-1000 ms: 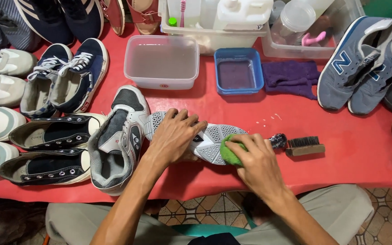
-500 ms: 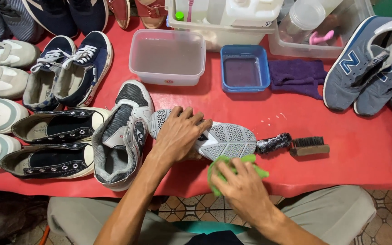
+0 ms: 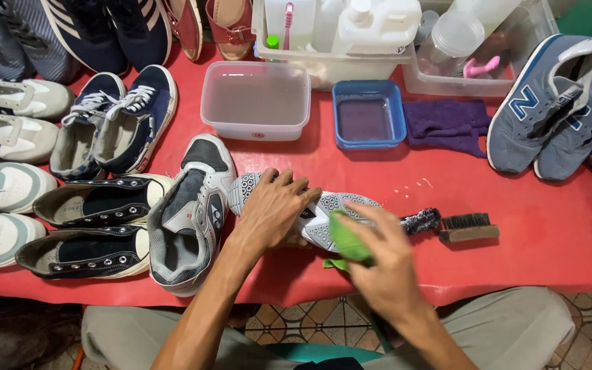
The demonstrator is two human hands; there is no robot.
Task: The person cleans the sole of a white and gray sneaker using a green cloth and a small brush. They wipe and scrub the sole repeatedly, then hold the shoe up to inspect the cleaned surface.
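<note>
A grey and white sports shoe lies sole up on the red table. My left hand presses down on its middle, fingers spread over the sole. My right hand, blurred, holds a green cloth against the sole's toe end. The matching shoe stands upright just left of my left hand.
A small black brush and a wooden brush lie right of the shoe. Behind are a clear tub of water, a blue tray and a purple cloth. Several shoes crowd the left side; blue sneakers sit right.
My right hand dropped with the green cloth to the table's front edge, then came back up onto the sole's toe end. My left hand stayed on the shoe.
</note>
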